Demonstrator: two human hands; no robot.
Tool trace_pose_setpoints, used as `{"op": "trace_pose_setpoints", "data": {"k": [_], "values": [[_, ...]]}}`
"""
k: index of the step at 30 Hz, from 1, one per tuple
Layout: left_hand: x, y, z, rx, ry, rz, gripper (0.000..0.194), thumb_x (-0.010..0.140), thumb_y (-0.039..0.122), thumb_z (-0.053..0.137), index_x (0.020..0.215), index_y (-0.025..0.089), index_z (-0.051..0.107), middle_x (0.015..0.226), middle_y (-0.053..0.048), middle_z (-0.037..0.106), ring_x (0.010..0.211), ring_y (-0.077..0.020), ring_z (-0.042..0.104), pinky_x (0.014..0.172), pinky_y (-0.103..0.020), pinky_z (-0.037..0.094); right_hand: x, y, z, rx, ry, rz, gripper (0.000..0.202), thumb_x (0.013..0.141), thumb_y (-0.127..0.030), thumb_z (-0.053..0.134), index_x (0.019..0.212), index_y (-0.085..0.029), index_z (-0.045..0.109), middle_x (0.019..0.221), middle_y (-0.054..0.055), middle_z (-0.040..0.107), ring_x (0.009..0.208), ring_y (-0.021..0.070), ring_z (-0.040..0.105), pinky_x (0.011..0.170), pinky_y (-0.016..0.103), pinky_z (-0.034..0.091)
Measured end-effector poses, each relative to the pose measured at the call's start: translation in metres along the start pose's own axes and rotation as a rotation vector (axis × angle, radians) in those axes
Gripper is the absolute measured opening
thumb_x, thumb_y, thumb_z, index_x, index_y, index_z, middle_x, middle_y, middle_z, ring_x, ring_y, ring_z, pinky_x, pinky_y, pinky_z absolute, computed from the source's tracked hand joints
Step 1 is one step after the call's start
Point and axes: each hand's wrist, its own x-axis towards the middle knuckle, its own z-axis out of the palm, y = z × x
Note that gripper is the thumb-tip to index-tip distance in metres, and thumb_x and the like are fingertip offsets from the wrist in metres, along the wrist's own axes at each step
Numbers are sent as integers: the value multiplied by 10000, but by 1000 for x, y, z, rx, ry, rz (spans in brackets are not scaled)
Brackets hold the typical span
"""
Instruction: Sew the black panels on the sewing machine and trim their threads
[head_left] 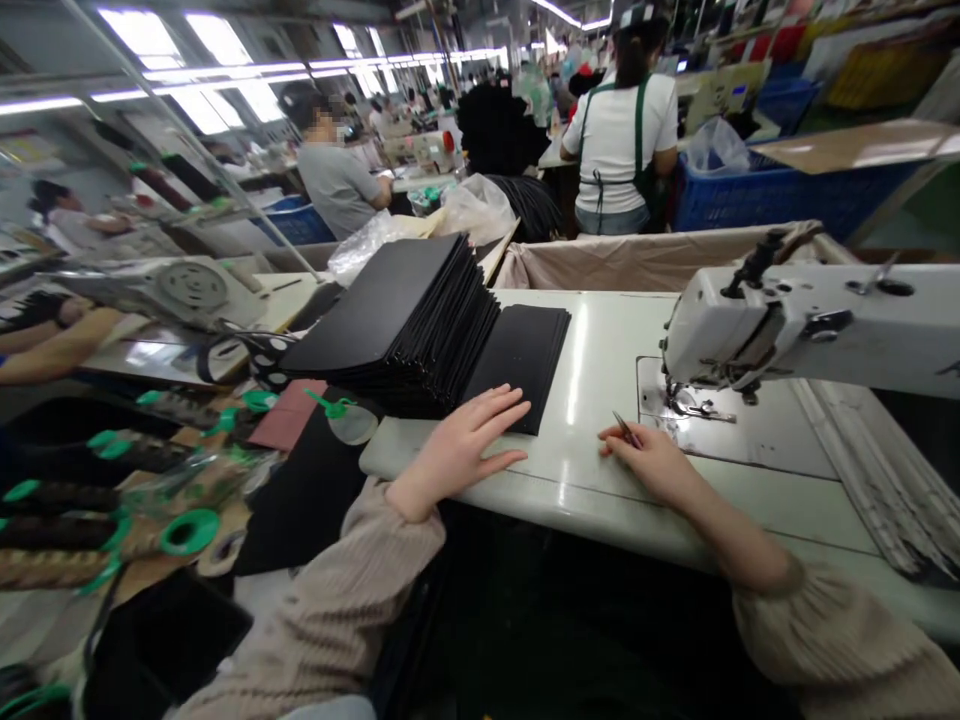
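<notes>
My left hand point(476, 445) is open, its fingers stretched over the near edge of a low stack of flat black panels point(525, 350). Whether the fingertips press on the top panel, I cannot tell. Just left of that stack rises a much taller pile of black panels point(382, 300). My right hand point(649, 460) is closed around small pointed thread snips point(625, 428), their tips directed away from me, low over the white table point(592, 380). To the right stands a white sewing machine point(720, 330), its needle area beyond my right hand.
Thread cones with green bases point(187, 530), a small oil bottle point(351, 420) and a pinkish-red piece point(289, 415) lie at the left. A fabric-lined trough point(600, 262) runs behind the table. Co-workers sit and stand beyond; a blue crate point(787, 190) is at the back right.
</notes>
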Motion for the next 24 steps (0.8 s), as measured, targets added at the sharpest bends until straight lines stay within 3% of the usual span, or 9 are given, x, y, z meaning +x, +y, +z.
{"op": "trace_pose_setpoints", "data": {"k": [3, 6, 9, 14, 20, 24], "values": [[7, -23, 52, -12, -63, -132, 739, 827, 416, 705, 1457, 214, 378, 1536, -154, 366, 1444, -294, 302, 1157, -520, 328, 24, -13, 13, 17, -16, 14, 257, 820, -319, 561, 993, -190, 701, 917, 38, 747, 898, 198, 653, 841, 322, 447], [6, -48, 73, -60, -100, -212, 657, 872, 407, 652, 1445, 217, 392, 1520, -136, 402, 1417, -256, 364, 1164, -479, 329, 40, -21, 22, 41, -33, 21, 256, 814, -300, 561, 997, -192, 703, 928, 32, 748, 854, 182, 659, 784, 292, 456], [1, -59, 76, -119, -81, -223, 511, 930, 379, 571, 1402, 222, 452, 1484, -98, 464, 1397, -227, 401, 1159, -458, 346, 56, -24, 31, 68, -43, 27, 263, 816, -288, 549, 999, -174, 698, 912, 39, 749, 824, 172, 657, 736, 271, 453], [-1, -59, 79, -131, 17, -282, 389, 1012, 269, 376, 1380, 193, 477, 1402, -89, 552, 1328, -190, 492, 1134, -429, 394, 86, -31, 51, 98, -55, 14, 206, 801, -249, 541, 898, -154, 697, 839, 38, 746, 785, 151, 643, 715, 246, 433], [-3, -60, 82, -113, -8, -225, 522, 910, 357, 615, 1386, 213, 455, 1460, -110, 482, 1377, -237, 426, 1149, -463, 371, 104, -38, 63, 104, -76, 21, 187, 785, -225, 538, 668, -156, 666, 684, 33, 705, 623, 132, 587, 641, 248, 401], [-5, -64, 84, -93, -15, -196, 496, 928, 331, 588, 1387, 212, 444, 1459, -118, 482, 1376, -242, 429, 1142, -476, 383, 105, -41, 64, 135, -66, 45, 207, 800, -255, 549, 648, -155, 649, 671, 35, 693, 598, 122, 567, 618, 242, 389]]}}
